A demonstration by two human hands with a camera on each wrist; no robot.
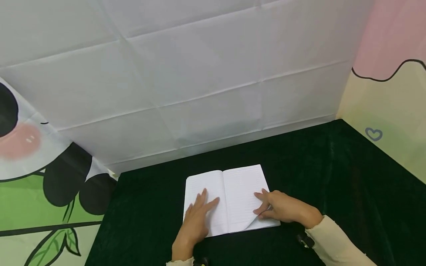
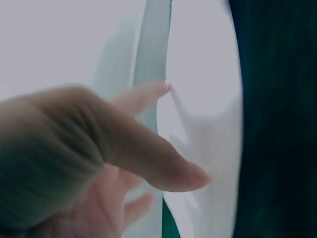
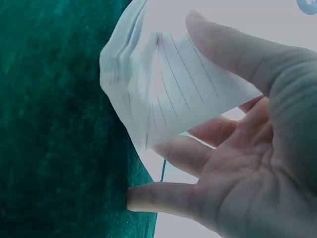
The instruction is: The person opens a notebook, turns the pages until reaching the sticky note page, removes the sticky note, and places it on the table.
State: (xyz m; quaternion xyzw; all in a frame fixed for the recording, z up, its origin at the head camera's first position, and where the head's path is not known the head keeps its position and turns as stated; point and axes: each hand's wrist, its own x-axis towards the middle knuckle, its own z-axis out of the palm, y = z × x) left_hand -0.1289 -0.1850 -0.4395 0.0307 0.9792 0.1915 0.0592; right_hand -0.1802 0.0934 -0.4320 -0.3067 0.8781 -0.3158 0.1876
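Observation:
An open notebook (image 1: 241, 183) with faint ruled lines lies on dark green cloth in the head view. My left hand (image 1: 195, 223) rests on its left page with the fingers spread and straight. At the lower right corner, my right hand (image 1: 286, 207) holds a page (image 3: 183, 84) whose corner is lifted and bent. The right wrist view shows the thumb on one face of that page and fingers behind it. More sheets are stacked at the page's edge. In the left wrist view, the thumb of my left hand (image 2: 114, 144) crosses in front of white paper.
Dark green cloth (image 1: 309, 166) covers the table around the notebook. A creased white sheet (image 1: 199, 74) hangs behind it. Printed cartoon panels stand at the left (image 1: 20, 147) and the right (image 1: 392, 111).

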